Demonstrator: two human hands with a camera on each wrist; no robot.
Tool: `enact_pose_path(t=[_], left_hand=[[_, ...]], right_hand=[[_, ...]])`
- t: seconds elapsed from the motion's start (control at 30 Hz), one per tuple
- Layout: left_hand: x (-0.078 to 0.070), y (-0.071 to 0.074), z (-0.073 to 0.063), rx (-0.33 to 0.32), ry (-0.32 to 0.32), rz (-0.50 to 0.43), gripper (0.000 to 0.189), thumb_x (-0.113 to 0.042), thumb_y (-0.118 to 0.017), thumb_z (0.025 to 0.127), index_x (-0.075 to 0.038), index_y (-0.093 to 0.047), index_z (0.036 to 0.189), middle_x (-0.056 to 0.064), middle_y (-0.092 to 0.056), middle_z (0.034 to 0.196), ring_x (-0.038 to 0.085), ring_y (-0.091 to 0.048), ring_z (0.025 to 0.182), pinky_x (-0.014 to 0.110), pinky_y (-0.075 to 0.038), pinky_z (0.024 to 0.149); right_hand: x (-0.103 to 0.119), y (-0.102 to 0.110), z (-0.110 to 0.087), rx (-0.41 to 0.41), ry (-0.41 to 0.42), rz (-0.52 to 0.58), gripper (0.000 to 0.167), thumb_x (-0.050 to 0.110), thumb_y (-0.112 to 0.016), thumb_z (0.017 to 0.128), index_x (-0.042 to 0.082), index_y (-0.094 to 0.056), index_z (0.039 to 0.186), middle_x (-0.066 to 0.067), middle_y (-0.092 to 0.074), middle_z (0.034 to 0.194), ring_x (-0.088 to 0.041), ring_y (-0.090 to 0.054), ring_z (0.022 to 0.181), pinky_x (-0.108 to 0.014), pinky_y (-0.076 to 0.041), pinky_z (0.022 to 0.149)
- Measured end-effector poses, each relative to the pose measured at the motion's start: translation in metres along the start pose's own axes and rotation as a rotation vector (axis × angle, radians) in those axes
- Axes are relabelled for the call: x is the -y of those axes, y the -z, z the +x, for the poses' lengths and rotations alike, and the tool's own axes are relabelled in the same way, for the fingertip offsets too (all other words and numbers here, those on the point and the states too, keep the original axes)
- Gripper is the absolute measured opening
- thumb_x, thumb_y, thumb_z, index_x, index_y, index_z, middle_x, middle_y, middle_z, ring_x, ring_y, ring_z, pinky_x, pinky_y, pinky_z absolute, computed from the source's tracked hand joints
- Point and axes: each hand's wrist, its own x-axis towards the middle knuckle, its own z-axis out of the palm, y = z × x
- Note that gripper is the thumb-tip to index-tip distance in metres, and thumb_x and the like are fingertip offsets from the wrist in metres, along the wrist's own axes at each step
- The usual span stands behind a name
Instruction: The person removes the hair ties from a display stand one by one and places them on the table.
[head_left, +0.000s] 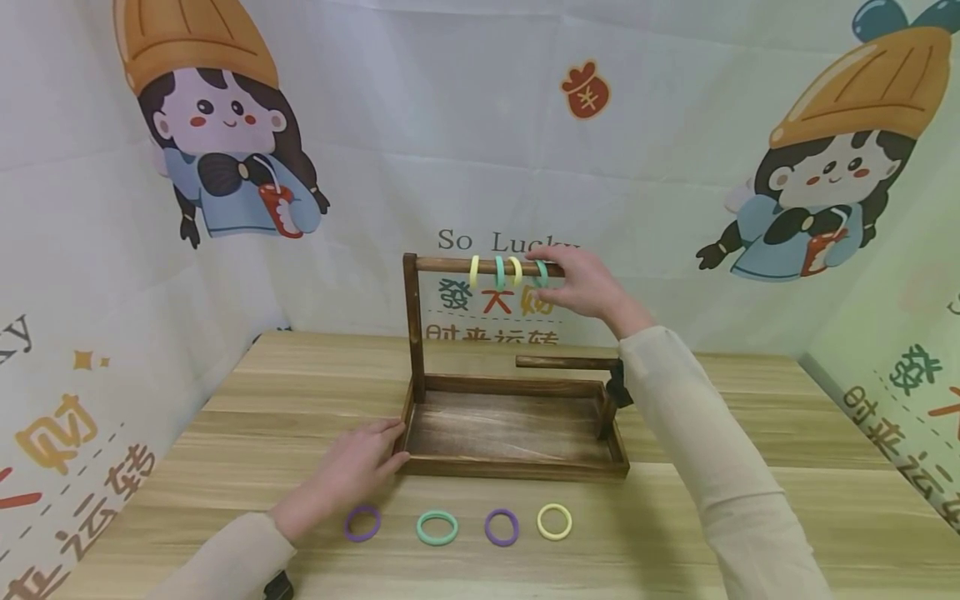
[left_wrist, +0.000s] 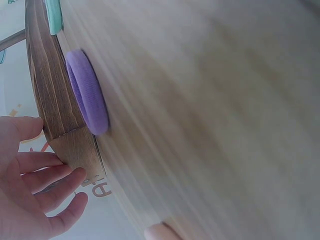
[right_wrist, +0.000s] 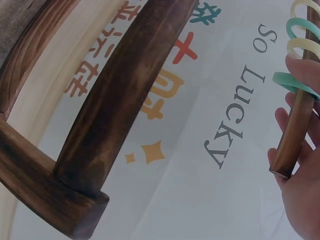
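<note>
My right hand [head_left: 588, 283] is at the free right end of the wooden stand's top bar [head_left: 442, 264], its thumb and fingers round a green hair tie [right_wrist: 286, 80] that encircles the bar. Left of it, two yellow hair ties and another green hair tie [head_left: 500, 272] hang on the same bar. My left hand [head_left: 348, 467] rests against the left end of the stand's tray [head_left: 517, 468], thumb at the front corner rim and fingers by the end wall. A purple hair tie [left_wrist: 87, 92] lies on the table close to that hand.
Along the table in front of the tray lie a green hair tie [head_left: 437, 528], another purple one [head_left: 502, 527] and a yellow one [head_left: 555, 522]. A lower wooden bar [head_left: 562, 363] juts leftward near my right forearm. Behind the table hangs a printed cloth [head_left: 420, 125].
</note>
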Motion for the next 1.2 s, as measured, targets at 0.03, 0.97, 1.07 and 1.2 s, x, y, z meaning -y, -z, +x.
enact_pose_path(t=[0.03, 0.97, 1.07, 1.2], left_hand=[[0.000, 0.000, 0.000, -0.001, 0.000, 0.000, 0.044, -0.023, -0.061, 0.083, 0.008, -0.054, 0.112, 0.021, -0.052, 0.116, 0.036, -0.051, 0.102, 0.046, -0.044, 0.083], [-0.001, 0.002, -0.002, 0.002, -0.015, -0.032, 0.043, -0.022, -0.060, 0.084, 0.009, -0.053, 0.113, 0.022, -0.051, 0.117, 0.037, -0.049, 0.105, 0.048, -0.041, 0.086], [-0.002, 0.002, -0.002, 0.002, -0.012, -0.035, 0.043, -0.022, -0.061, 0.084, 0.009, -0.053, 0.113, 0.022, -0.051, 0.118, 0.037, -0.049, 0.105, 0.048, -0.040, 0.086], [-0.002, 0.002, -0.001, 0.001, -0.015, -0.035, 0.043, -0.022, -0.061, 0.084, 0.009, -0.053, 0.113, 0.022, -0.051, 0.117, 0.037, -0.049, 0.105, 0.048, -0.041, 0.086]], right_hand=[[0.000, 0.000, 0.000, 0.002, -0.001, -0.002, 0.052, 0.010, -0.069, 0.076, 0.002, -0.048, 0.123, -0.013, -0.055, 0.109, -0.026, -0.051, 0.093, -0.039, -0.041, 0.083], [-0.017, 0.004, -0.020, -0.133, -0.041, 0.021, 0.048, 0.015, -0.070, 0.076, 0.000, -0.051, 0.118, -0.012, -0.058, 0.101, -0.025, -0.053, 0.087, -0.041, -0.042, 0.079], [-0.022, 0.006, -0.024, -0.167, -0.044, 0.020, 0.046, 0.015, -0.070, 0.076, 0.000, -0.053, 0.116, -0.010, -0.058, 0.092, -0.024, -0.050, 0.080, -0.041, -0.041, 0.074], [-0.028, 0.008, -0.029, -0.209, -0.039, 0.030, 0.044, 0.012, -0.071, 0.075, -0.001, -0.054, 0.114, -0.012, -0.058, 0.101, -0.025, -0.050, 0.090, -0.042, -0.040, 0.081]])
